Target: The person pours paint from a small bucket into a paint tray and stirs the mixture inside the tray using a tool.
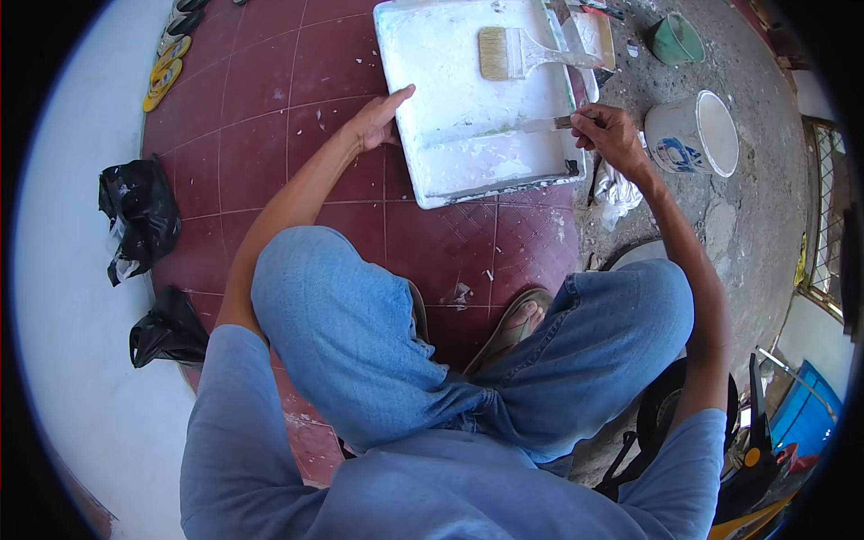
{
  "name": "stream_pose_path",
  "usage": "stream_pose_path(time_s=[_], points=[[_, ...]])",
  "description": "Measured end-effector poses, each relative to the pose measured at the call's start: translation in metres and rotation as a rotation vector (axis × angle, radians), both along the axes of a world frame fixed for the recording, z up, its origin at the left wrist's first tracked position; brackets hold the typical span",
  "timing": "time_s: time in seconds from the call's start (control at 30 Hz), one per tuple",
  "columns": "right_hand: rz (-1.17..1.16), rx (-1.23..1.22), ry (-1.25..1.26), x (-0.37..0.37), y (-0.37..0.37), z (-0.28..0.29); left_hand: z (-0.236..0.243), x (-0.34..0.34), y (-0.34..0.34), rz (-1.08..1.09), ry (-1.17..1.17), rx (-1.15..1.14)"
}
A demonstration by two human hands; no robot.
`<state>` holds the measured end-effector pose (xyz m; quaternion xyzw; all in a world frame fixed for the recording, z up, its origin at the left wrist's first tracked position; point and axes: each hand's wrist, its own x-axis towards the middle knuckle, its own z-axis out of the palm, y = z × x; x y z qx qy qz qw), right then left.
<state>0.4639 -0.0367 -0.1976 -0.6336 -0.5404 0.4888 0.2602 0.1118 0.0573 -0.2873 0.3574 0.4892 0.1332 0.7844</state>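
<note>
At upper centre sits a shallow tray [450,108], crusted with white paint, its top cut off. A flat, pale-bristled brush [529,56] lies in it. The left hand [378,121] touches its rim, fingers half hidden; I can't tell its grip. The right hand [607,135] pinches a thin tool [545,124], kind unclear.

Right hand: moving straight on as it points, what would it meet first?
Likely the white tray, at its right rim; the thin tool in the right hand reaches over it. Height is unclear.
</note>
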Motion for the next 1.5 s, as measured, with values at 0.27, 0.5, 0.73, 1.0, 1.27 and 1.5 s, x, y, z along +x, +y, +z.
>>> stream_pose_path(time_s=[0.27,0.5,0.73,1.0,1.27,1.5], points=[[-0.033,0.188,-0.138,-0.020,-0.046,-0.032,0.005,-0.007,-0.086,0.301,-0.225,-0.054],[0.000,0.338,-0.200,-0.031,-0.045,-0.044,0.009,-0.010,-0.093,0.256,-0.266,-0.073],[0.029,0.427,-0.392,-0.035,-0.033,-0.023,0.018,-0.011,-0.092,0.277,-0.294,-0.140],[0.044,0.596,-0.552,-0.043,-0.041,-0.030,0.023,0.003,-0.103,0.288,-0.371,-0.134],[-0.036,0.676,-0.594,-0.032,-0.038,-0.033,0.003,0.017,-0.111,0.327,-0.450,-0.208],[-0.084,0.484,-0.539,-0.028,-0.049,-0.021,0.010,0.028,-0.117,0.306,-0.464,-0.207]])
